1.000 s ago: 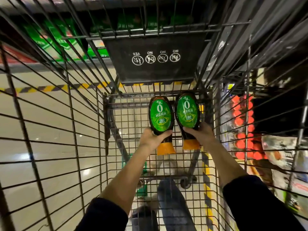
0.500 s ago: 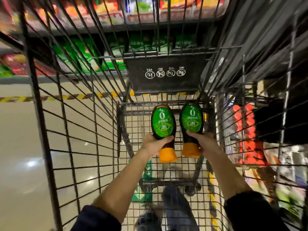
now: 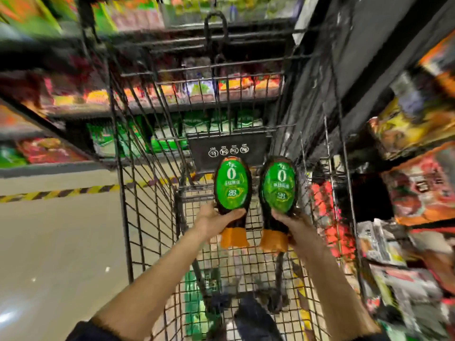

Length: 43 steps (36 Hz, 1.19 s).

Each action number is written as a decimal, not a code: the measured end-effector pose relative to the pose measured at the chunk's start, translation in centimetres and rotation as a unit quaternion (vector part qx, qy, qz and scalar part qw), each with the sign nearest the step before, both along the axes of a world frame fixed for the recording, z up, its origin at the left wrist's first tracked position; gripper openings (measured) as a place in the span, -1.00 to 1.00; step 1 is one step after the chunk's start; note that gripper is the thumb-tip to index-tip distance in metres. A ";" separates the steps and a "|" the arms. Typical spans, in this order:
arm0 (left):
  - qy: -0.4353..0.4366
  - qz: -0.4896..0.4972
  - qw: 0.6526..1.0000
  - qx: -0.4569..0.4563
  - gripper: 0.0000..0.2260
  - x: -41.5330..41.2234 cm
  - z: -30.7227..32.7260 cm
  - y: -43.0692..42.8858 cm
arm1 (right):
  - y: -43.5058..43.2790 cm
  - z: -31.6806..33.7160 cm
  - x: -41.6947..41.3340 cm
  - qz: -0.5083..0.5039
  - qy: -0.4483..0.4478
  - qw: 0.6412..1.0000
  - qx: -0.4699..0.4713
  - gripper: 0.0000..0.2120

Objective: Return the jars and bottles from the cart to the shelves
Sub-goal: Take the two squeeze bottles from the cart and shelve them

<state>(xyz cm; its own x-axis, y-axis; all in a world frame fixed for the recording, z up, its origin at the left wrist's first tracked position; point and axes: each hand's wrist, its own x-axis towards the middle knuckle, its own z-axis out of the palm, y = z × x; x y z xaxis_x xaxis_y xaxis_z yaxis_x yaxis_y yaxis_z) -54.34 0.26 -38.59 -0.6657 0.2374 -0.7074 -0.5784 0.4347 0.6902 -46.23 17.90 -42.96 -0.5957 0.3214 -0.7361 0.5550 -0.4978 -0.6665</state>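
Blurred shelves (image 3: 416, 124) of packages stand ahead and to the right of the wire cart (image 3: 147, 217). Over the cart, the left hand (image 3: 216, 223) is closed around the neck of the left bottle (image 3: 231, 185), and the right hand (image 3: 295, 226) around the right bottle (image 3: 278, 187). Both bottles are held side by side with orange caps toward the person, and both forearms are stretched forward.
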 end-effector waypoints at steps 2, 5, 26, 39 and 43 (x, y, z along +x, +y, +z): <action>0.024 -0.005 1.000 0.012 -0.82 0.9 2.0 -0.7 | -0.4 2.2 0.8 -0.013 0.026 1.000 0.005 -0.28; 0.056 -0.034 0.998 0.023 -0.81 1.9 4.2 -2.2 | -1.4 6.1 2.3 -0.025 0.068 0.997 0.028 -0.64; 0.304 -0.225 0.915 0.144 -0.24 13.0 22.7 -6.6 | -11.8 27.0 23.4 -0.251 0.254 0.899 0.252 -0.60; 0.391 -0.385 0.801 0.240 -0.43 27.3 30.3 0.0 | -12.5 34.6 39.9 -0.391 0.237 0.804 0.381 -0.46; 0.363 -0.415 0.780 0.296 -0.49 34.2 31.7 2.0 | -13.4 35.9 47.4 -0.434 0.215 0.768 0.420 -0.57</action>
<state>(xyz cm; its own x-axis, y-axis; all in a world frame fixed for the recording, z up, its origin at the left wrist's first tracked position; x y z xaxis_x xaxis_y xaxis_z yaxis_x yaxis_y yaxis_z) -20.14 2.26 -6.90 -0.2827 0.9419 0.1812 0.3692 -0.0675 0.9269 1.13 4.54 -7.05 -0.0187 0.9883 0.1514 -0.1038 0.1487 -0.9834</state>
